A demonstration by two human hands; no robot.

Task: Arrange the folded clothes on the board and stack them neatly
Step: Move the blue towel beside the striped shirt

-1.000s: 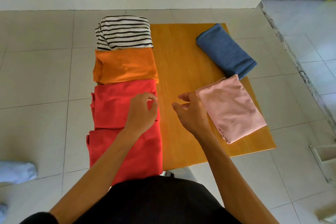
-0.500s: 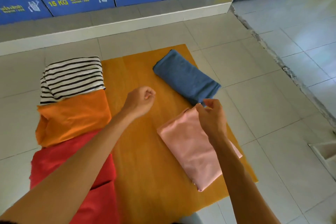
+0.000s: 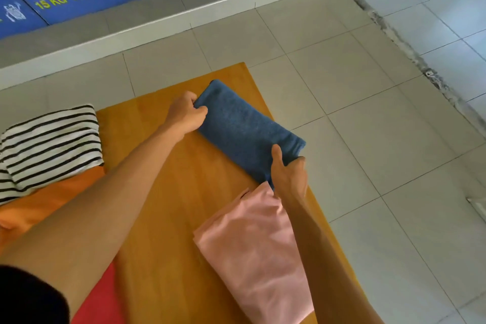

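Both hands grip the blue cloth [image 3: 244, 129], which lies on the board [image 3: 168, 192] near its far right edge: left hand [image 3: 188, 114] closed on the far end, right hand [image 3: 288, 173] on the near end, just beyond the pink cloth [image 3: 252, 250]. Bare board lies left of the blue cloth.

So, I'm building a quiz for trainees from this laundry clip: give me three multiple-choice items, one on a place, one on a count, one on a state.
1. Where does the pink garment lie?
A. on the blue one
B. on the board, nearer the person than the blue one
C. on the floor tiles

2. How many folded garments show?
A. three
B. five
C. seven

3. What are the hands doing?
A. both grip the blue garment
B. both hang free
C. one holds the striped garment

Key: B, the pink garment rests on the board. B: striped, orange, red, blue garment, pink. A, left hand and right hand clasp its ends.
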